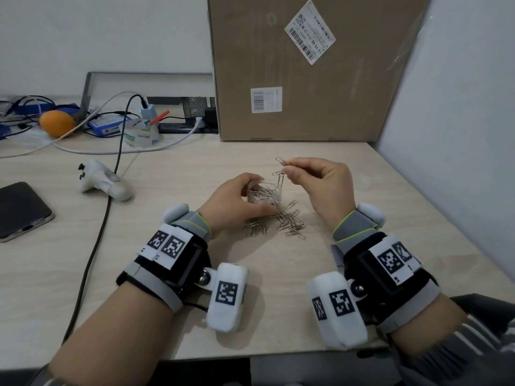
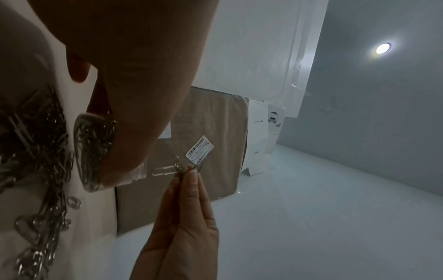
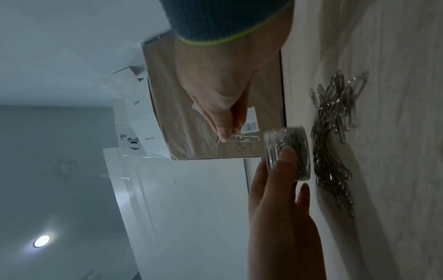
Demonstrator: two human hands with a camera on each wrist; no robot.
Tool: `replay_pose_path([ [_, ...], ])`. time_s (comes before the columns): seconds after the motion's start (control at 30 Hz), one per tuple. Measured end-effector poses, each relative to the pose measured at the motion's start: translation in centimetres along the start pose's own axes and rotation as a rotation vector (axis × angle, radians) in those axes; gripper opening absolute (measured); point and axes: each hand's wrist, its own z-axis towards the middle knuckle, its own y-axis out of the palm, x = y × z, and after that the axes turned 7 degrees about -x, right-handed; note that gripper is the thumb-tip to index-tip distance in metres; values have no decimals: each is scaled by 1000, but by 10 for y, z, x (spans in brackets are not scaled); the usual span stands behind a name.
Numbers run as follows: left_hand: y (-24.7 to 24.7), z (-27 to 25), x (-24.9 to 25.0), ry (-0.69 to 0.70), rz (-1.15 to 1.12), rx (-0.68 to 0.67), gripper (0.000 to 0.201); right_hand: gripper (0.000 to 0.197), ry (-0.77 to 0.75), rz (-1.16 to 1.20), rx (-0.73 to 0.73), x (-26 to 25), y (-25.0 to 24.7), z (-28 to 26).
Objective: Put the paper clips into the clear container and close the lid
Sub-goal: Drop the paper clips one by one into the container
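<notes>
My left hand (image 1: pixel 245 199) grips a small round clear container (image 1: pixel 264 195) standing on the table, partly filled with silver paper clips. Just above its far rim, my right hand (image 1: pixel 289 167) pinches a few linked paper clips (image 1: pixel 280 174) that dangle toward the opening. A loose pile of paper clips (image 1: pixel 281 224) lies on the table right in front of the container. The right wrist view shows the pinched clips (image 3: pixel 246 138) beside the container (image 3: pixel 287 149) and the pile (image 3: pixel 333 132). In the left wrist view the container (image 2: pixel 93 151) sits under my thumb, with the right hand (image 2: pixel 189 170) opposite.
A faint clear round disc (image 1: pixel 363 183) lies on the table right of my right hand. A large cardboard box (image 1: pixel 306 68) stands behind. At the left are a white controller (image 1: pixel 103 181), a black phone (image 1: pixel 22 210), cables, a tape roll (image 1: pixel 140 135) and an orange (image 1: pixel 55 123).
</notes>
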Motion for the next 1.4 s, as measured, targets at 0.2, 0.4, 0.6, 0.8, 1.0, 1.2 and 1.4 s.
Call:
replay_pose_path([
  [0.2, 7, -3, 7, 72, -24, -39, 56, 13, -38, -209, -173, 5, 5, -6],
  [0.4, 6, -1, 2, 49, -34, 47, 59, 20, -56, -349, -208, 4, 5, -7],
  [0.6, -4, 7, -11, -98, -140, 362, 61, 50, 95, -523, -418, 15, 8, -9],
  [0.8, -7, 10, -13, -131, -153, 425, 60, 82, 64, -857, -777, 23, 18, -14],
  [1.0, -4, 11, -14, -132, -176, 399, 58, 53, -59, -787, -770, 32, 22, -10],
  [1.2, -3, 10, -15, -132, -190, 378, 58, 26, -124, -689, -694, 35, 22, -8],
  [1.4, -3, 9, -14, -124, -191, 373, 55, 13, -121, -723, -629, 30, 21, -6],
])
